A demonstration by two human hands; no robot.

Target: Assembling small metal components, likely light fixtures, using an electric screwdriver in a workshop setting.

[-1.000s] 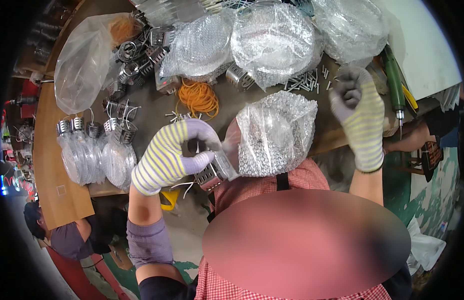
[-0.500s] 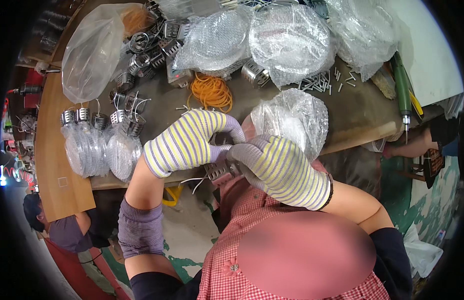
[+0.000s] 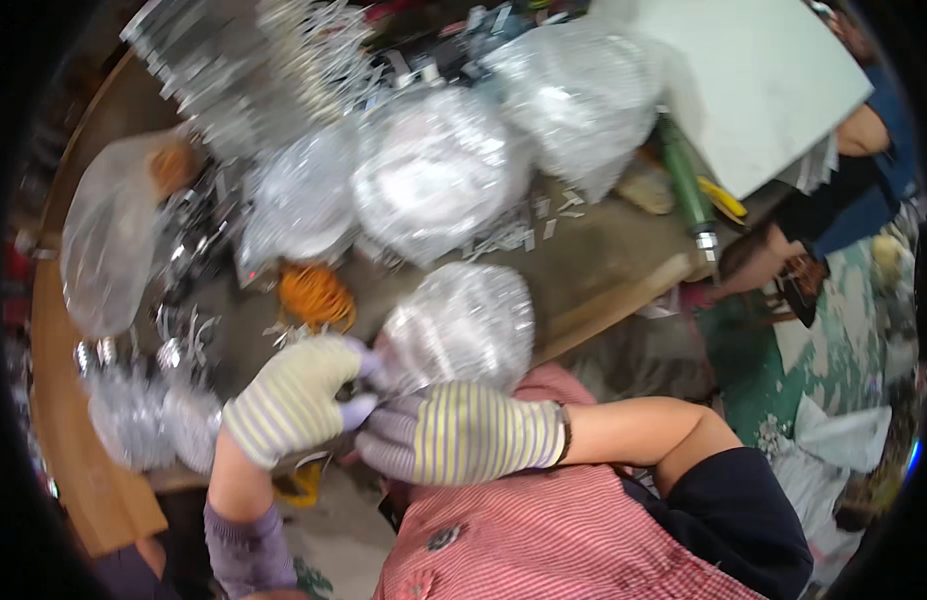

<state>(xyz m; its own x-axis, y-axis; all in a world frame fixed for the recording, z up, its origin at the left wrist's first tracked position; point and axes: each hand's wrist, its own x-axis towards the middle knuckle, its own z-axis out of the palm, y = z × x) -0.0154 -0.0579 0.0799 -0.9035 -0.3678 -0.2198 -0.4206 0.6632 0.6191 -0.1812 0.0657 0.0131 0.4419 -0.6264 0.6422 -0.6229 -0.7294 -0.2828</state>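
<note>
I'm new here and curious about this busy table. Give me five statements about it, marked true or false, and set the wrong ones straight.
1. The left glove and right glove are close together. True.
2. Both gloves are solid black. False: they are pale with stripes.
3. A clear-wrapped bundle lies just beyond the right glove. True.
4. The orange bands lie right of the green tool. False: they lie left of it.
5. A large white panel shows at the upper right. True.
</note>
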